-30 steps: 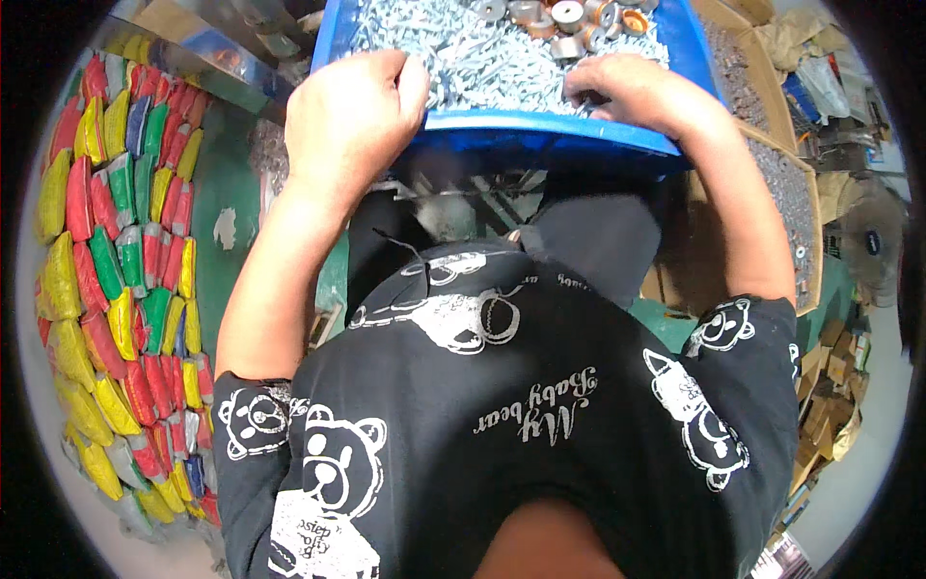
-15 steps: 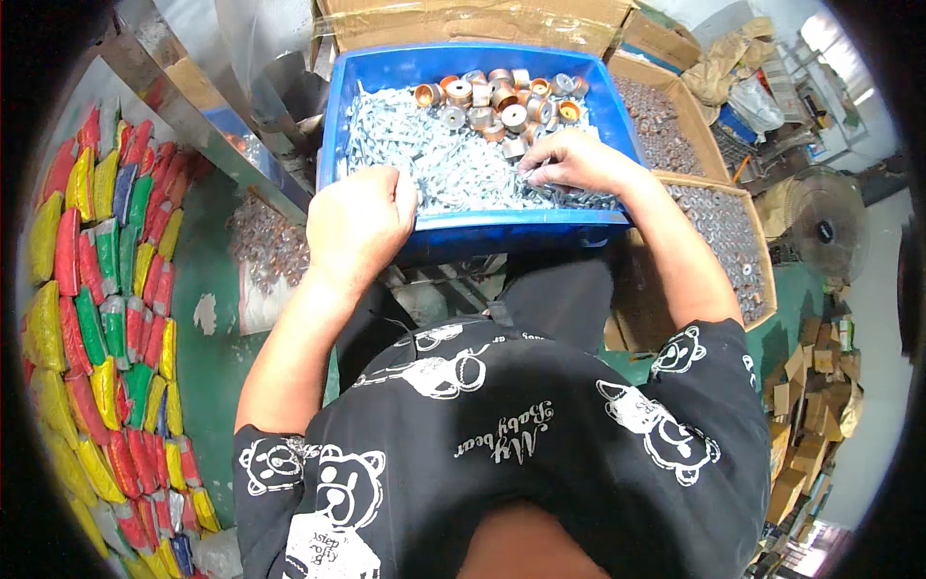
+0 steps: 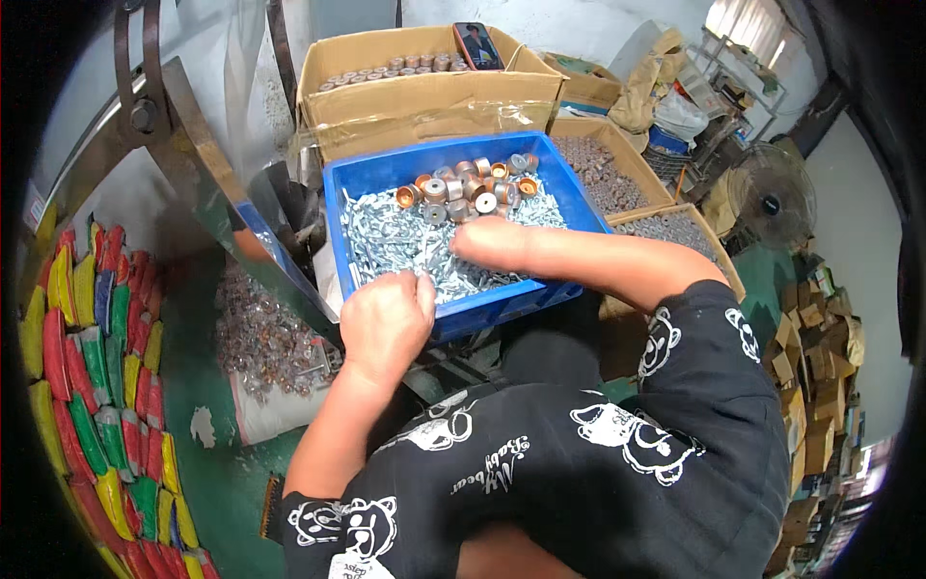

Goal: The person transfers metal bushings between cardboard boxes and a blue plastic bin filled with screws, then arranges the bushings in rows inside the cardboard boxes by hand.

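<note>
A blue plastic bin [image 3: 502,307] stands before me, tilted slightly in view. Small silvery screw-like metal pieces [image 3: 381,236] cover much of its inside. On top of them, toward the back, sits a heap of short copper and silver cylinders [image 3: 473,188], some with a central hole. My left hand [image 3: 388,320] is closed at the bin's front left rim, thumb against the fingers; whatever it pinches is too small to name. Over the metal pieces reaches my right hand [image 3: 487,243], close to the left one. Its fingers are hidden beneath the hand.
Behind the bin, a cardboard box [image 3: 424,101] holds rows of cylinders, with a phone [image 3: 478,46] propped on it. More boxes of parts [image 3: 641,198] stand at the right, near a fan [image 3: 772,203]. Metal bars [image 3: 241,207] and stacked coloured bags [image 3: 106,386] are at left.
My view has shifted, bringing in the back box and phone. My right hand has moved left across the metal pieces toward my left hand, which stays closed at the front left rim.
</note>
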### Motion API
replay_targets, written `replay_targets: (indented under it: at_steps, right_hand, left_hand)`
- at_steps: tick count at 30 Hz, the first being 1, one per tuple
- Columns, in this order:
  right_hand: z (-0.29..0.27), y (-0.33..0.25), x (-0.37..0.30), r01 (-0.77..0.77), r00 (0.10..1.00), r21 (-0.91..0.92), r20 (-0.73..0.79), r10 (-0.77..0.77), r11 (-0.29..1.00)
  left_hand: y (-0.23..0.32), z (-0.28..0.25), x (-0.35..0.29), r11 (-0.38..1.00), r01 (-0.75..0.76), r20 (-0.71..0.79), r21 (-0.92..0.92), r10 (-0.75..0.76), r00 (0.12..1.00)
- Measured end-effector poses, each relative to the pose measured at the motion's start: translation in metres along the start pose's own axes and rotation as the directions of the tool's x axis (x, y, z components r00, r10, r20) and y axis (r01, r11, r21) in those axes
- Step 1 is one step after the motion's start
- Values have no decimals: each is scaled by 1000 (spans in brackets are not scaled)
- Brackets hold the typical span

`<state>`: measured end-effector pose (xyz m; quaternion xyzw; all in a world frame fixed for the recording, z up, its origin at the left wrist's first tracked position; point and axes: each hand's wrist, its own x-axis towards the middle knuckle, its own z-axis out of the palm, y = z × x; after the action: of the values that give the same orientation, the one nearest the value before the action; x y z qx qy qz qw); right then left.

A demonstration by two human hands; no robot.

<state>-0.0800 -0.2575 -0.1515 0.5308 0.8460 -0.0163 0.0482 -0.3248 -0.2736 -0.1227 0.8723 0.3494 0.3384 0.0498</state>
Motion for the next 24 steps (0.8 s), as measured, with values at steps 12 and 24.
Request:
replay_targets:
  at_steps: [12, 24]
  right_hand:
    - [-62, 11, 2, 20, 997, 356, -71, 6, 934]
    - [-102, -34, 195, 62, 896, 736, -339, 288, 674]
  left_hand:
    - [-4, 3, 4, 998, -46, -43, -47, 44, 998]
    - [10, 3, 5, 999, -23, 18, 48, 22, 1000]
